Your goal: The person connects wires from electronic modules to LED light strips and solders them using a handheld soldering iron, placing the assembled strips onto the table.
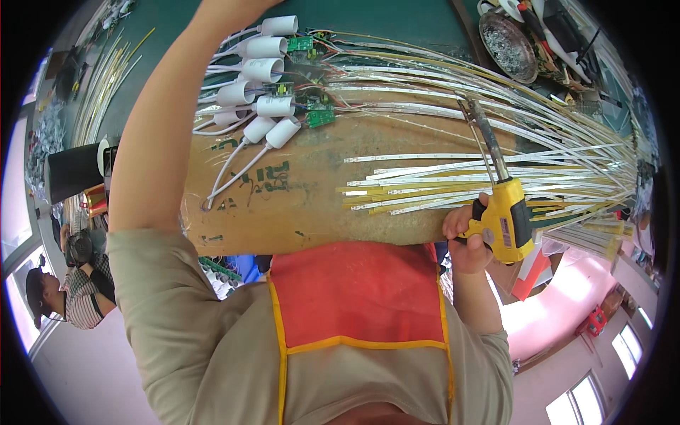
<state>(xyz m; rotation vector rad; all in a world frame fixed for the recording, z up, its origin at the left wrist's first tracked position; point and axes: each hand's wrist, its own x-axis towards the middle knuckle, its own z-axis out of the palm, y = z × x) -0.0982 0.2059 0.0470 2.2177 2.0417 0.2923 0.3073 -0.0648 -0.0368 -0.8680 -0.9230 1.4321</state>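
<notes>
My right hand is closed around the handle of a yellow and black soldering gun. Its metal barrel points away from me, over the thin white and yellow LED strips fanned out on the right. My left arm reaches forward past the far edge of the picture, so its hand is out of sight. To the right of that arm lie several white plastic lamp holders with white cables. Small green circuit boards and thin wires link some of them to LED strips.
A brown board covers the near part of the green table. At far right stands a round dish of greyish scraps beside assorted tools. More strips lie at far left. Another person is off to the left.
</notes>
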